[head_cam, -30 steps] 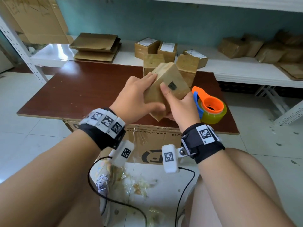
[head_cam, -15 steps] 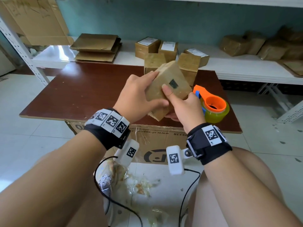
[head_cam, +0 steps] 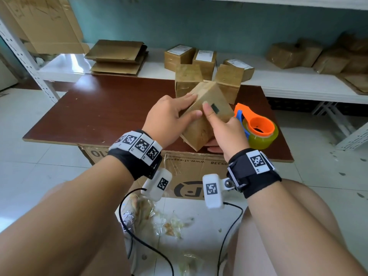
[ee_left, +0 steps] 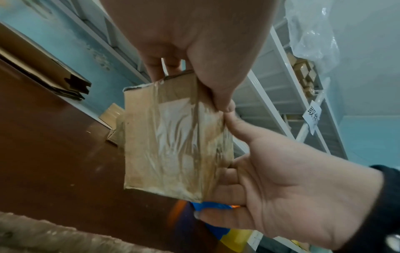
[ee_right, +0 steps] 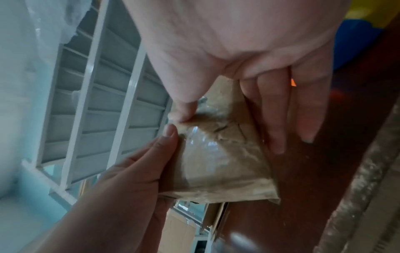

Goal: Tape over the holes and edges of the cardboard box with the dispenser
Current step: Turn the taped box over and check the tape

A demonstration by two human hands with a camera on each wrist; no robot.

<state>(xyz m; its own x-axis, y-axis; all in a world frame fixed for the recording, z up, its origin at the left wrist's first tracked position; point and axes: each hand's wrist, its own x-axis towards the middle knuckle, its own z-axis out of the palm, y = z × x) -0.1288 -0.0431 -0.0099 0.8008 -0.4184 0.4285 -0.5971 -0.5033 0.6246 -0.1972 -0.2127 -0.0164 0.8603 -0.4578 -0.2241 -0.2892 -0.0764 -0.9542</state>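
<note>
A small cardboard box (head_cam: 207, 116), wrapped in wrinkled clear tape, is held tilted above the brown table (head_cam: 111, 116). My left hand (head_cam: 191, 105) grips its left side, with the fingers on the far face and the thumb on the near face. My right hand (head_cam: 211, 128) holds it from the right: the thumb presses the top face beside a dark square mark and the fingers lie underneath. The left wrist view shows the taped face of the box (ee_left: 173, 140) pinched between both thumbs. The orange and blue tape dispenser (head_cam: 258, 128) with its yellowish roll lies on the table, just right of my right hand.
Two more taped boxes (head_cam: 189, 80) stand on the table behind the held one. Labelled boxes (head_cam: 179, 54) and flattened cardboard (head_cam: 117, 56) sit on the white shelf beyond. A large carton (head_cam: 191, 176) stands under the table's near edge, with tape scraps (head_cam: 169, 228) on the floor.
The box has tipped slightly in my hands, and my right thumb has shifted a little along its top face. Both grips stay the same and the dispenser has not moved.
</note>
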